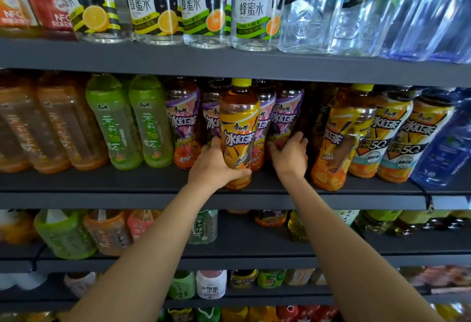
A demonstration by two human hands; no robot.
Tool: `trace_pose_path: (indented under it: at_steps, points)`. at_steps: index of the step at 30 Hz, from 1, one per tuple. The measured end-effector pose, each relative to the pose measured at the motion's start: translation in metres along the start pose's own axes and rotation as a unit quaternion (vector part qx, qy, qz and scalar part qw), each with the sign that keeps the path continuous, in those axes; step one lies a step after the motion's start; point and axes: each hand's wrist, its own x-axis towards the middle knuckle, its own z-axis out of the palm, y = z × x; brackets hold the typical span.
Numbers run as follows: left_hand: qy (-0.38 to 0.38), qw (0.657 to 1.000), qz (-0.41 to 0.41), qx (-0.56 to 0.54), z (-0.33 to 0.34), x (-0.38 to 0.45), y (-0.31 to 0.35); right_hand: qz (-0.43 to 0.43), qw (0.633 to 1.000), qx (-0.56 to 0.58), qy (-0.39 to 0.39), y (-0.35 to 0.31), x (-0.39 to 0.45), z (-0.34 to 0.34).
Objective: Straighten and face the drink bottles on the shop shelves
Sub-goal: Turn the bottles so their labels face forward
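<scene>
A yellow-capped iced tea bottle (239,128) with a yellow label stands at the front of the middle shelf (127,186), label facing me. My left hand (216,166) grips its lower part, thumb at the front and fingers round its left side. My right hand (290,154) holds the lower part of a purple-labelled iced tea bottle (286,117) just behind and to the right. More purple-labelled bottles (184,122) stand behind the yellow one. Another yellow iced tea bottle (339,138) leans at the right.
Green jasmine tea bottles (127,122) and orange ones (58,128) fill the shelf's left. Orange-labelled bottles (397,135) and a blue water bottle (443,143) stand at the right. Honey water bottles (209,5) and soda water (313,8) sit on the shelf above. Lower shelves (254,247) hold mixed drinks.
</scene>
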Motion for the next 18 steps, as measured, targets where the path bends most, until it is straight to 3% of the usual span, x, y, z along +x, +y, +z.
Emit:
trace_pose_path:
  at_steps: [4, 18]
  points:
    - [0.0, 1.0, -0.002, -0.003, -0.001, -0.002, 0.001, 0.01, 0.999, -0.027, 0.019, 0.0, -0.027, -0.009]
    - [0.001, 0.999, -0.029, 0.018, -0.015, -0.012, -0.002, -0.072, 0.995, -0.022, -0.068, -0.007, -0.089, -0.035]
